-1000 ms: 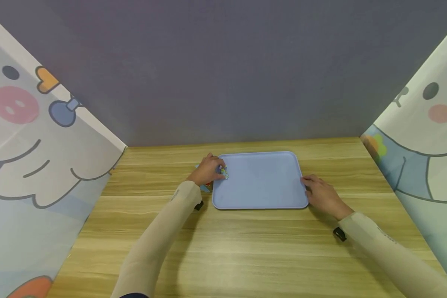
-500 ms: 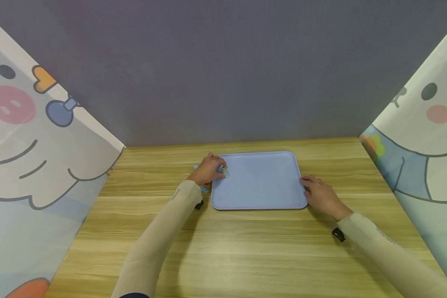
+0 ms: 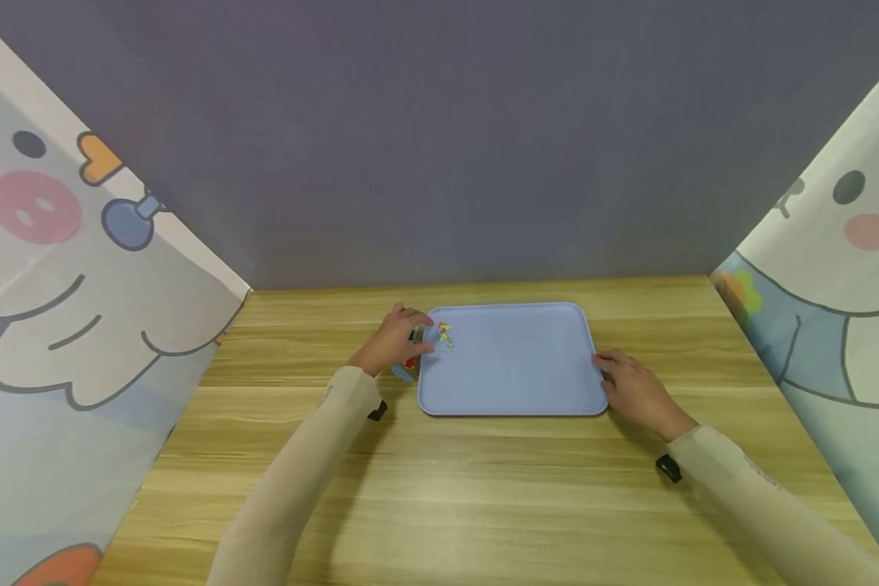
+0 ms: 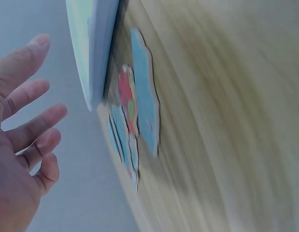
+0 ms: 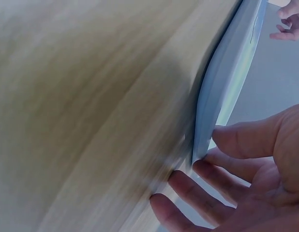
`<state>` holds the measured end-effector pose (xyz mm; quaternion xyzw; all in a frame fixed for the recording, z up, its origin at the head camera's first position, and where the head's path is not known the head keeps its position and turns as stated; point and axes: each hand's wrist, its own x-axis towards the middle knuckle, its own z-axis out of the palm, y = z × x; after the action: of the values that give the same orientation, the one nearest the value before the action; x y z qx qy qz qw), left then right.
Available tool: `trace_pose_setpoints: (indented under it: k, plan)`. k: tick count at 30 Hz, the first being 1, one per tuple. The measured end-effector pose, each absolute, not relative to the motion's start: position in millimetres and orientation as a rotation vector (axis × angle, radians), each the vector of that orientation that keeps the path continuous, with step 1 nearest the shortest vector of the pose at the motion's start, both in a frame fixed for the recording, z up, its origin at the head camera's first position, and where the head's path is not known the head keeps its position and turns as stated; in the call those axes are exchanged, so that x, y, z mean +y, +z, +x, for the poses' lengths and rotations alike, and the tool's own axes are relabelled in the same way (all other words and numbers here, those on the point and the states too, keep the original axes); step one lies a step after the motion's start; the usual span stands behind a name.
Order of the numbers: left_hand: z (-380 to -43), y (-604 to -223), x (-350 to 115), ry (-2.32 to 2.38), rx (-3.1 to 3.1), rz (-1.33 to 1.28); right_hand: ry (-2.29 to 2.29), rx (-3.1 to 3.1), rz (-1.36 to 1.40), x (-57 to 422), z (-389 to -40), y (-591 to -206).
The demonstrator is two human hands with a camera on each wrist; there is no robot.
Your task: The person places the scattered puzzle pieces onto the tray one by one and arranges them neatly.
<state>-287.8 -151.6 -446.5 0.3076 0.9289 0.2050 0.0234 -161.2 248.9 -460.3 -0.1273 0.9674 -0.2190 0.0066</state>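
A light-blue rectangular tray [image 3: 516, 358] lies on the table. Near its left end sits a small light-blue puzzle piece [image 3: 445, 337] printed in yellow and green. My left hand [image 3: 391, 340] hovers by that end, thumb and fingers spread around the piece but apart from it. In the left wrist view the same hand [image 4: 23, 130] holds nothing. Below it, beside the tray, lie several flat pieces, among them a blue one [image 4: 146, 92] and a red one [image 4: 126, 92]. My right hand [image 3: 636, 392] rests against the tray's right edge, thumb and forefinger touching the rim [image 5: 212, 101], fingers fairly straight.
The wood-grain table [image 3: 483, 496] runs back to a grey wall [image 3: 469, 146]. Cartoon-printed panels [image 3: 51, 268] stand along the left side and others [image 3: 850, 268] along the right.
My left hand has let go of the puzzle piece, opened its fingers and drawn back slightly left. The piece stays on the tray. My right hand keeps its place at the tray's edge.
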Motion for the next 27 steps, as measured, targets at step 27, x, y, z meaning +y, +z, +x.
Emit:
trace_pose_setpoints:
  k: [27]
  plan:
    - [-271,-455,-191,0.525,2.902,0.816,-0.714,3.031,-0.452,253,-161,-464]
